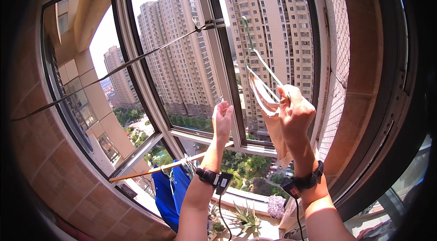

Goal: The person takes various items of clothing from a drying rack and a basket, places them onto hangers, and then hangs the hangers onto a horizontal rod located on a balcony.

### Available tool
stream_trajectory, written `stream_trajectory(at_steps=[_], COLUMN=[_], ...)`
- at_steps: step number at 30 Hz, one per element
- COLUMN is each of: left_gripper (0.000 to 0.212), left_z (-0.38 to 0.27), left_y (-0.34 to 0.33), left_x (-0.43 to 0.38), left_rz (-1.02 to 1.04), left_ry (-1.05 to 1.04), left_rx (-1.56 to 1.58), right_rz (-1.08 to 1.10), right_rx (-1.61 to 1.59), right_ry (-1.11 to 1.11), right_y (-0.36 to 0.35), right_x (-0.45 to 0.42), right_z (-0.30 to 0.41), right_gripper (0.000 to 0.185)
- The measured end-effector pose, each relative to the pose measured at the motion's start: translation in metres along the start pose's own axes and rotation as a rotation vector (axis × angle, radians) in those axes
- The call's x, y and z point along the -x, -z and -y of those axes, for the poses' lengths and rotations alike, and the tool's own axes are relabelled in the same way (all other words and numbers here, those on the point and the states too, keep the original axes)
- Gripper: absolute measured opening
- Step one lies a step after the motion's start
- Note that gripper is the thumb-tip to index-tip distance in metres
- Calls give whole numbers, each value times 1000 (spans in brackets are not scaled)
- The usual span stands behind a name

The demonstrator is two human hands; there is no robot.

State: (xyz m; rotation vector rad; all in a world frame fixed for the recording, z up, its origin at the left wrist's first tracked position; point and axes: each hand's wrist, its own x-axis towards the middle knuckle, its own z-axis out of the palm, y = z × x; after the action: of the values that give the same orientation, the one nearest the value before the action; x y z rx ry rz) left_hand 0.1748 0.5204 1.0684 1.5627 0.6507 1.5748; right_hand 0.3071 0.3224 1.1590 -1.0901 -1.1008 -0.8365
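My right hand [296, 113] is closed around one lower corner of a pale green clothes hanger [264, 59]. The hanger's hook points up toward the window, away from me. A light peach cloth garment [271, 128] hangs from the hanger, partly behind my right hand; its exact kind cannot be told. To the left, my left hand [223, 119] is raised with its fingers loosely curled and the thumb apart, holding nothing that shows. It is in front of the window post, apart from the hanger. Both wrists wear black straps with small boxes and cables.
A dark cord [143, 56] runs from the left wall to the window post [218, 49]. Lower down, a wooden rod [153, 170] carries blue garments [170, 193] and several hangers [188, 164]. Potted succulents [246, 218] and a lilac mesh ball [276, 206] sit by the sill.
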Motion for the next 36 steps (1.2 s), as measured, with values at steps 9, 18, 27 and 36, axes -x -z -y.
stream_trajectory(at_steps=[9, 18, 27, 36], left_gripper=[73, 87, 98, 100], left_z=[81, 70, 73, 76], left_y=[-44, -71, -68, -59], left_x=[-85, -81, -83, -79], left_rz=[-304, -358, -323, -285], left_ry=[-144, -180, -223, -240], left_rx=[-615, -726, -724, -726], right_rz=[-61, -104, -33, 60], right_rx=[-194, -262, -271, -265], right_ry=[21, 87, 191, 152], right_y=[-54, -98, -109, -104], right_x=[-8, -36, -44, -26], right_z=[-29, -44, -45, -45], right_gripper=[8, 7, 8, 10])
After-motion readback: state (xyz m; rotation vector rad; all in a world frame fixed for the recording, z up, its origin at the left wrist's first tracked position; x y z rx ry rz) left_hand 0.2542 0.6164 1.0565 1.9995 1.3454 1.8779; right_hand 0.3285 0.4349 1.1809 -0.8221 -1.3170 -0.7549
